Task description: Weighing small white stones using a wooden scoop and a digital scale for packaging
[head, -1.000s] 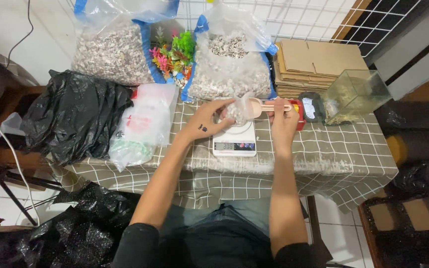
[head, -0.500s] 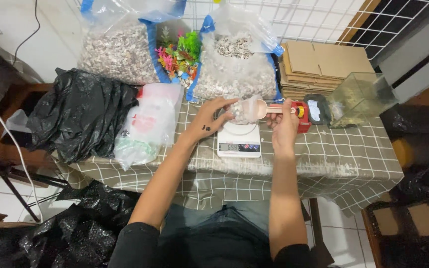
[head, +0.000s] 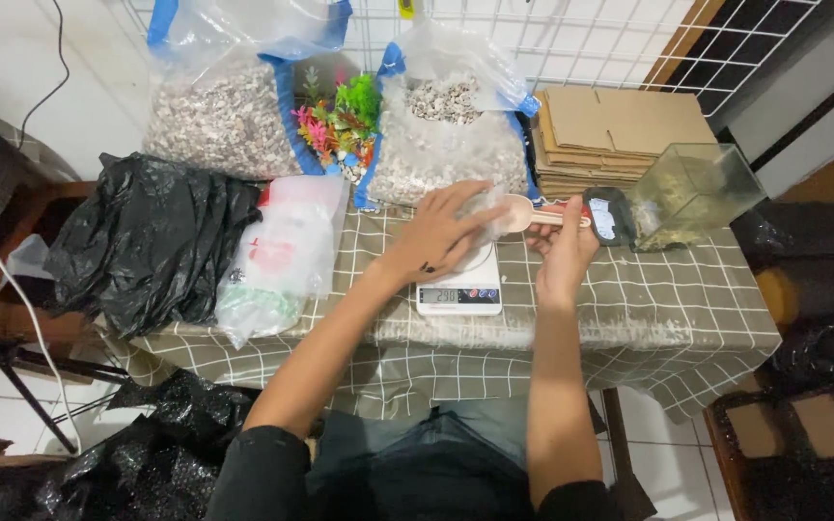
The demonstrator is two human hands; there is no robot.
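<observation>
Over the white scale [head: 459, 289], left hand [head: 441, 232] grips a clear bag [head: 486, 207]; right hand [head: 562, 249] grasps a scoop [head: 531, 211].

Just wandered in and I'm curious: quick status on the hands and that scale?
Left hand holds small clear bag over white scale. Right hand grips scoop at bag's mouth. Nothing in the way.

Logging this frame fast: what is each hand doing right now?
Left hand: closed on a small clear plastic bag over the white digital scale.
Right hand: gripping a pale plastic scoop.
</observation>
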